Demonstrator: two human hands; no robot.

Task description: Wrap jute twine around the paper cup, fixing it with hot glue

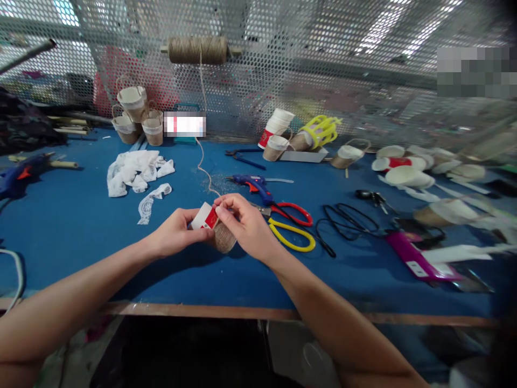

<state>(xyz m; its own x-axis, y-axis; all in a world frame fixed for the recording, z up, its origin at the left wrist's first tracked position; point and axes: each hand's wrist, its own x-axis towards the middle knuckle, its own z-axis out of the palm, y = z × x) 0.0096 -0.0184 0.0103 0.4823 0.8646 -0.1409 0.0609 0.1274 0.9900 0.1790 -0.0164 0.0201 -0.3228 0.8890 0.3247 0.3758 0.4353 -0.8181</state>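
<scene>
A tapered white-and-red paper cup (204, 216) is held tilted between both hands, above the near part of the blue tabletop (161, 285). Its white end is clasped by the left hand (177, 233), with thumb and fingers closed about it. By the right hand (245, 222), a thin tan twine strand (201, 160) is pinched at the cup's side, thumb and fingertips drawn together. The strand is fed from a cylindrical tan twine spool (197, 50), mounted well beyond the fingertips. One end of the cup is already covered in close coils; the red-and-white part beside the left thumb is left bare, so the winding is judged partly done. No white trim or looped handle is seen on it, though both are borne by three tan-wrapped baskets (135, 110) beyond the fingers, leftward. White lace pieces (135, 168), a blue glue gun (260, 186) and red-and-yellow-handled scissors (293, 230) are laid near the fingers, unheld.
</scene>
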